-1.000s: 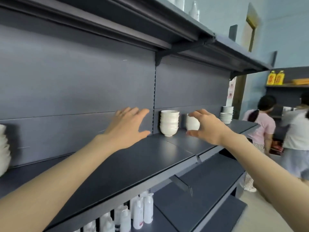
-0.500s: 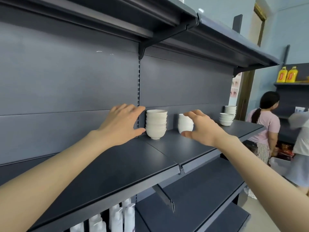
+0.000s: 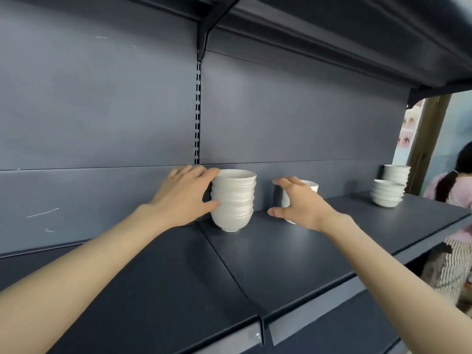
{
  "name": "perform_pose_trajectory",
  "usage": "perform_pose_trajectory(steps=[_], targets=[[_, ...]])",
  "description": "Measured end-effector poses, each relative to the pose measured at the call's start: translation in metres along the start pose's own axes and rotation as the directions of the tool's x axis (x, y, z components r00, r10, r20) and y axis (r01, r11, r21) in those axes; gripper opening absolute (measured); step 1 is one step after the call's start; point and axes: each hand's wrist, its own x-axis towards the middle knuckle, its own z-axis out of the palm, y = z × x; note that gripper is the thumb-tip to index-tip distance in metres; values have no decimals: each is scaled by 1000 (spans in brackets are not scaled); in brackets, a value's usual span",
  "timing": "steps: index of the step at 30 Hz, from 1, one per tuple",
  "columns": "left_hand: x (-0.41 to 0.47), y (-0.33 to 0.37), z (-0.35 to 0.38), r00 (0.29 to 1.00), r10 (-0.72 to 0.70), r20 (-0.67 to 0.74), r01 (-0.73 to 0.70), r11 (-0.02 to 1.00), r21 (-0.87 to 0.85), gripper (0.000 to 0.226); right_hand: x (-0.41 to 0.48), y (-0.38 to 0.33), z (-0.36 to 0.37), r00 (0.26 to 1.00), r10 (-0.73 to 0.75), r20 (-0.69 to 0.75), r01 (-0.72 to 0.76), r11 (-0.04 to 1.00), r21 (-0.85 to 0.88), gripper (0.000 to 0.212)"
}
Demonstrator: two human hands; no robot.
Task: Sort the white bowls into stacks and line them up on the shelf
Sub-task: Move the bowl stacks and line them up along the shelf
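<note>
Finding: contact is now made. The left hand [image 3: 184,198] has closed the gap seen a second ago and rests against the left side of the tall stack [image 3: 233,200] of white bowls. The forefinger lies at the top rim and the thumb at the lower bowls. Its fingers [image 3: 204,172] are only gently bent. This reads as a steadying touch, not a closed grip.

The right hand [image 3: 298,203] has kept its posture throughout. It is spread and lightly curved, palm turned toward the tall stack but apart from it, and it holds nothing. It hangs in front of the short stack [image 3: 310,186], most of which it hides. Whether it touches that stack cannot be determined.

Location: both stacks stand upright at the back of the shelf [image 3: 281,251], near each other. Two further stacks [image 3: 387,192] stand well apart toward the right end. A bystander [image 3: 454,190] is beyond the shelf end.

Assessment: the tall stack is the item in hand. It is probably about to be bracketed from both sides and shifted into line. With one side only supported, a sideways push risks toppling it.
</note>
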Motion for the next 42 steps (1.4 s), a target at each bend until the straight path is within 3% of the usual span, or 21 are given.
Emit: perform_pose_trajectory(steps=[4,7,11,14,16,20,22,27,31,38,42], targets=[[34,4,33,994,-107,7,107,993,-50,70,49,34,31,994,-65,85,58,994,88,82],[49,8,59,969,-246,36,248,948,-200,80,80,56,55,982,-122,147,95,980,174,90],[74,12,83,897,-434,81,422,789,-447,100,115,80,76,952,-201,229,95,910,404,102],[90,17,98,837,-534,116,487,633,-602,94,138,86,96,914,-269,305,38,803,595,112],[99,22,105,821,-553,142,488,550,-678,76,150,90,111,887,-321,332,2,722,692,122],[113,26,115,808,-568,156,481,482,-733,38,161,88,126,850,-443,285,29,578,815,94],[118,27,116,797,-585,150,476,457,-751,37,167,86,134,847,-472,245,56,538,841,93],[121,25,119,791,-602,108,452,457,-766,57,174,87,152,869,-442,221,30,494,869,115],[118,20,125,809,-585,52,398,480,-782,42,176,89,159,872,-448,198,38,464,885,115],[116,19,129,817,-576,34,359,462,-811,42,177,89,162,872,-458,174,43,425,904,114],[112,16,135,826,-552,119,372,373,-850,74,173,90,162,854,-488,179,37,400,916,117]])
